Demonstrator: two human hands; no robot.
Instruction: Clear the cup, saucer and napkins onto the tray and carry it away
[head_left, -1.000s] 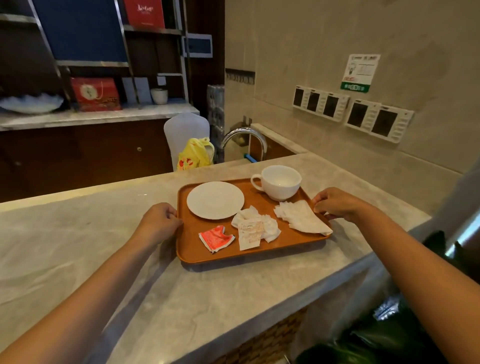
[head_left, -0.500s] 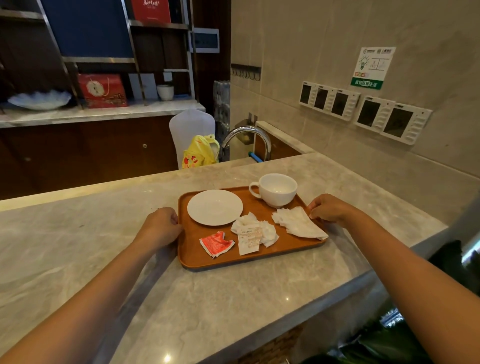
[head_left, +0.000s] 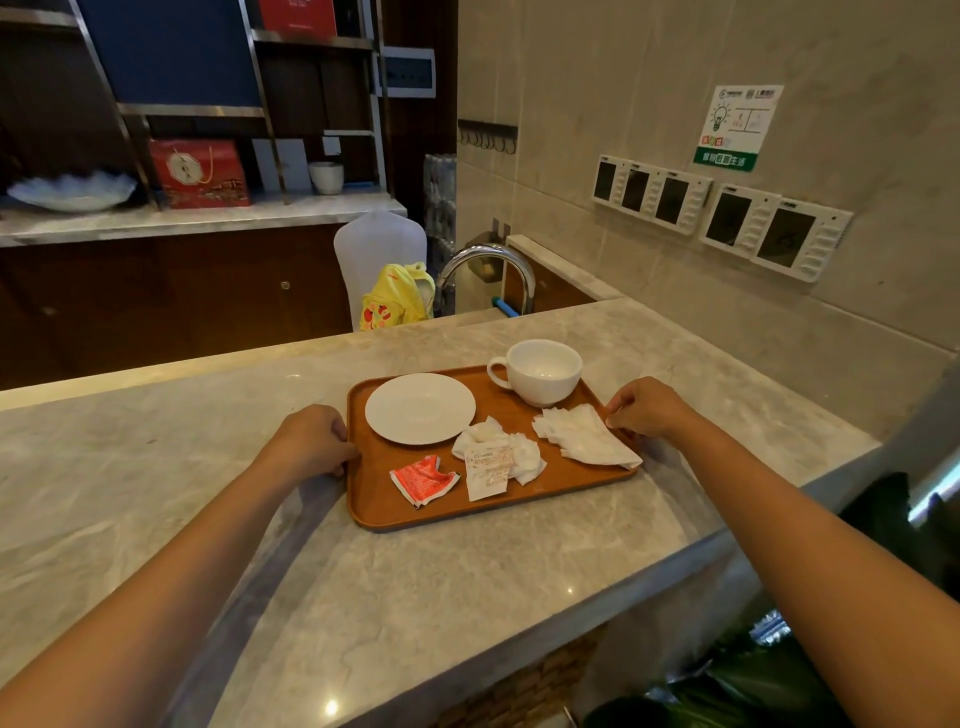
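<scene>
An orange-brown tray (head_left: 545, 493) lies on the marble counter. On it are a white saucer (head_left: 420, 408) at the back left, a white cup (head_left: 540, 371) at the back right, crumpled napkins (head_left: 522, 457) with a receipt in the middle, a flat napkin (head_left: 584, 436) at the right and a torn red packet (head_left: 422, 479) in front. My left hand (head_left: 310, 441) grips the tray's left rim. My right hand (head_left: 647, 408) grips its right rim, beside the flat napkin. The tray's underside looks to be resting on the counter.
The marble counter (head_left: 467, 597) ends in an edge near me and at the right. Behind it are a curved tap (head_left: 488, 265), a yellow bag (head_left: 395, 296) on a white chair, and dark shelving with a red box. Wall panels (head_left: 722, 215) hang on the right.
The view has shifted slightly, so the tray sits a little farther from me in the frame. Both hands keep their hold on the tray's rims; the items on it have not moved.
</scene>
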